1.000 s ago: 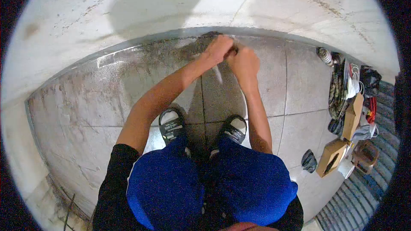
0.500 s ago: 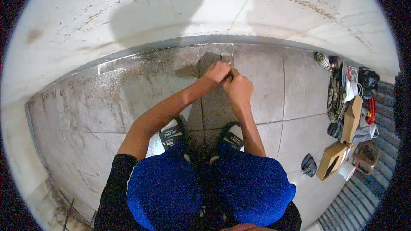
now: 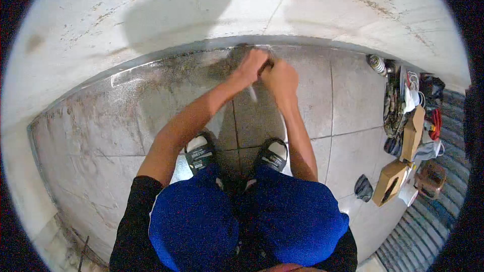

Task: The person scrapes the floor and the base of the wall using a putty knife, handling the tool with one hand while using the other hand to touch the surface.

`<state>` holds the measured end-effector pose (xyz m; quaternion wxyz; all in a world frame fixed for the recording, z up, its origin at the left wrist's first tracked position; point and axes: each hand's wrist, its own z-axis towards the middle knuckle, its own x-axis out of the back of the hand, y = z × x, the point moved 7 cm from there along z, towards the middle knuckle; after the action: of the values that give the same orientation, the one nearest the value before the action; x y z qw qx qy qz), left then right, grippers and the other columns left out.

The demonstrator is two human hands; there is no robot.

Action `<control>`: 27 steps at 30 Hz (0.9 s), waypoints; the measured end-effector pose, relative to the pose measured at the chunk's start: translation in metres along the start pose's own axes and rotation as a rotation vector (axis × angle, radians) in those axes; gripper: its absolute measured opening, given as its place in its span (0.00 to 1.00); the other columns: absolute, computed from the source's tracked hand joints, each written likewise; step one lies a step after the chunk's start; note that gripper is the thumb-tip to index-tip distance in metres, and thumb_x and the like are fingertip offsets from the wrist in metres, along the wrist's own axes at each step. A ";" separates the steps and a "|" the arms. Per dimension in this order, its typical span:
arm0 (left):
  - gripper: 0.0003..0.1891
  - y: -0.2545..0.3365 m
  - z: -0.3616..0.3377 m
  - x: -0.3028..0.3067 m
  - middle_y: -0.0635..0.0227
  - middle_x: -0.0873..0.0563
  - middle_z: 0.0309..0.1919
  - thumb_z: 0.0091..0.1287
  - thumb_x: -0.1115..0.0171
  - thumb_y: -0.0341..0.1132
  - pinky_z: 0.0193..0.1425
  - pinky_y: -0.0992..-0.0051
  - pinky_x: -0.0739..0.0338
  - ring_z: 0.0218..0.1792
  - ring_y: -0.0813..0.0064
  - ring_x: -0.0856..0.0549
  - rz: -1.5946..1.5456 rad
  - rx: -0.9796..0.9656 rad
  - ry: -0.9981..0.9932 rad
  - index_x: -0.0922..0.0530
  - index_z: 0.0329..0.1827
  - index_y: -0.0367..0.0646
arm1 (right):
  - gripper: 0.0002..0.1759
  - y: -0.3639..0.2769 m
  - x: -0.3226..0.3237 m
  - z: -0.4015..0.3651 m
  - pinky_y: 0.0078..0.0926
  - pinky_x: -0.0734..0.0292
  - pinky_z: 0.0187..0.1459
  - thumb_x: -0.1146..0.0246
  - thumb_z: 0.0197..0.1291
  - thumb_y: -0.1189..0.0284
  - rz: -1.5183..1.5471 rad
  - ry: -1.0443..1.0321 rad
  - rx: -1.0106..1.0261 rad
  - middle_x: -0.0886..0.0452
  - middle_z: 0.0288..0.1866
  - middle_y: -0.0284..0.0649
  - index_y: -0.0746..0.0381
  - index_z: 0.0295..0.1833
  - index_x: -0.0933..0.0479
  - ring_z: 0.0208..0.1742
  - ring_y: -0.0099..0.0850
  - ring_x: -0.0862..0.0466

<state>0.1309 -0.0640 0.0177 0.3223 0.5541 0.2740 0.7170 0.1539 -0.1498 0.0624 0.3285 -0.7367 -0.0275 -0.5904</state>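
My left hand (image 3: 253, 65) and my right hand (image 3: 281, 80) are closed close together above the tiled floor (image 3: 307, 95), near the foot of the white wall (image 3: 322, 15). Both are wrapped round a dark-handled tool (image 3: 266, 66), of which only a small dark piece shows between them. The fingers mostly hide the tool, and motion blurs them. A pale blurred streak (image 3: 253, 93) shows just below my left hand. Dark, damp-looking stains and whitish residue run along the floor's edge by the wall, left of my hands.
My sandalled feet (image 3: 200, 153) and blue-clad knees (image 3: 196, 221) are below my hands. At the right lie an opened cardboard box (image 3: 390, 184), a crumpled dark cloth (image 3: 363, 188), a brown plastic container (image 3: 430, 179), a spiral bulb (image 3: 377, 65), red cable (image 3: 435, 123) and a ribbed metal shutter (image 3: 438, 221).
Both hands have moved together away from me, nearer the wall. The tool's flat, light rectangular end, visible beyond my hands before, no longer shows there. The view has shifted slightly.
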 end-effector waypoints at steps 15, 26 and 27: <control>0.08 0.002 -0.004 -0.005 0.45 0.19 0.28 0.49 0.41 0.30 0.37 0.57 0.23 0.34 0.48 0.17 0.184 0.009 -0.076 0.21 0.27 0.33 | 0.13 -0.001 -0.002 -0.011 0.47 0.23 0.35 0.42 0.53 0.66 -0.079 -0.026 0.012 0.19 0.28 0.54 0.57 0.43 0.19 0.30 0.54 0.18; 0.16 0.007 -0.099 0.028 0.54 0.24 0.58 0.56 0.45 0.29 0.63 0.62 0.30 0.59 0.52 0.25 0.001 0.348 0.310 0.23 0.50 0.40 | 0.11 0.104 -0.073 -0.092 0.19 0.36 0.18 0.44 0.66 0.64 1.199 -0.252 -0.445 0.23 0.24 0.34 0.60 0.46 0.26 0.17 0.21 0.29; 0.16 0.006 -0.097 0.031 0.54 0.24 0.58 0.57 0.45 0.29 0.63 0.62 0.30 0.58 0.52 0.25 -0.012 0.355 0.310 0.23 0.49 0.40 | 0.11 0.106 -0.076 -0.086 0.16 0.39 0.17 0.44 0.67 0.64 1.312 -0.255 -0.483 0.24 0.22 0.31 0.60 0.45 0.26 0.17 0.18 0.31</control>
<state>0.0298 -0.0475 0.0184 0.1779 0.4835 0.4452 0.7323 0.1034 -0.2504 -0.0449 0.4382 -0.7168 0.5152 -0.1695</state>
